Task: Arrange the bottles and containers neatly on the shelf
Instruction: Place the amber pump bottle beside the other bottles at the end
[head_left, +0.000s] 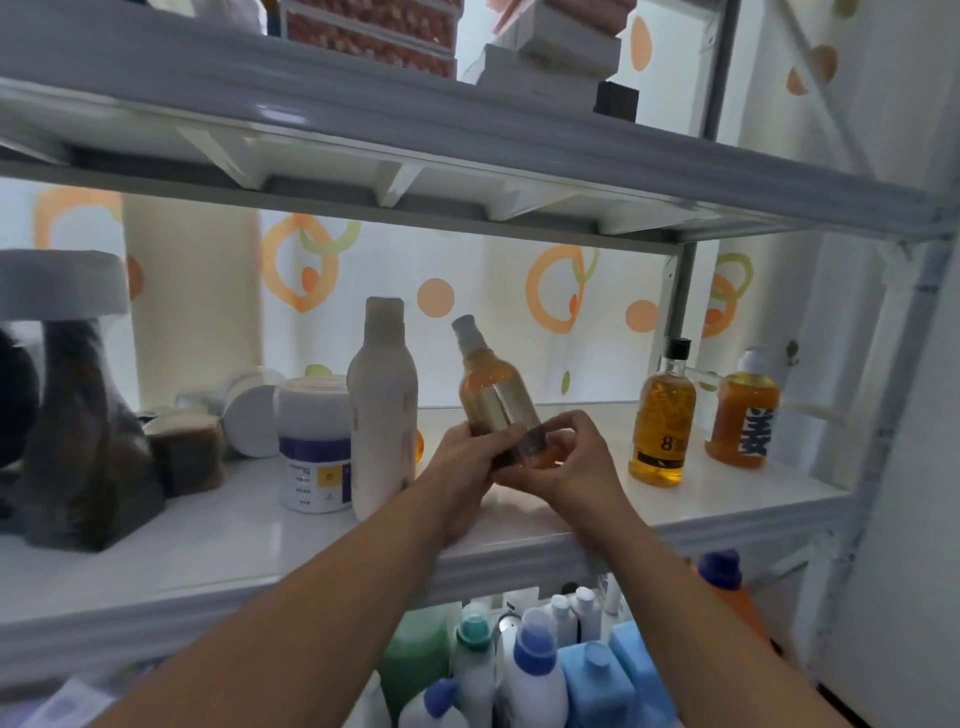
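Both hands hold a clear bottle of amber liquid (491, 387) with a pale cap, tilted slightly left above the white middle shelf (249, 535). My left hand (470, 457) grips its lower body from the left. My right hand (571, 457) pinches its base from the right. Just left of it stands a tall white bottle (382, 410), then a white jar with a purple label (314, 444). To the right stand an amber bottle with a black cap (662, 415) and an orange bottle (743, 415).
A dark shape (78, 436), a brown block (184, 454) and round white lids (252, 415) sit at the shelf's left. The upper shelf (467, 130) hangs close overhead with stacked boxes. Several detergent bottles (530, 670) crowd the shelf below. A white upright post (883, 415) stands at right.
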